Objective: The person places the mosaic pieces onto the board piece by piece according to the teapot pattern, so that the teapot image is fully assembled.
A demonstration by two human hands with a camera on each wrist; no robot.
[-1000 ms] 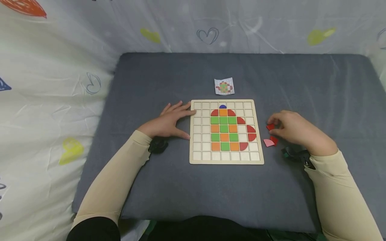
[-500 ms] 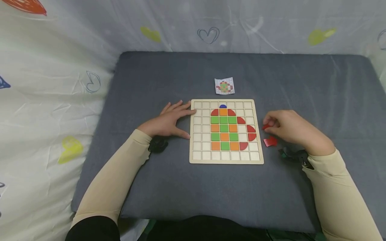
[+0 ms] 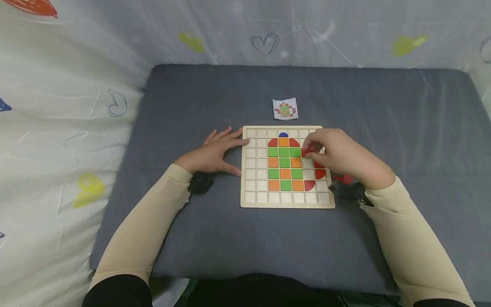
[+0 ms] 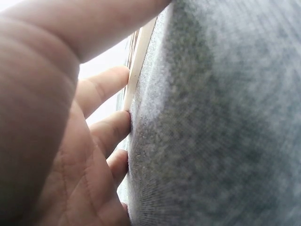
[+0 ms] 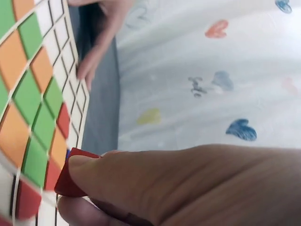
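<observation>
A pale wooden grid board [image 3: 253,205] lies on the grey cloth-covered table, with green, orange, red and blue tiles set in its squares. My left hand [image 3: 210,156] rests at the board's left edge, fingers spread straight and fingertips touching the frame. Over the board's right side, my right hand [image 3: 337,154] pinches a red tile [image 5: 70,176] between thumb and finger. That tile is held above the grid, tilted, in the right wrist view; its full outline is partly covered by the thumb. Some red tiles on the right are partly hidden by the hand.
Behind the board lies a small printed card [image 3: 285,109] with a coloured grid pattern. Loose red tiles [image 3: 347,179] lie right of the board, partly covered by the right wrist's black camera [image 3: 347,189]. White sheets with drawn hearts hang behind and to the left.
The right hand has picked up a red tile from the loose ones at the right and carried it left over the board. The left hand has stayed in place.
</observation>
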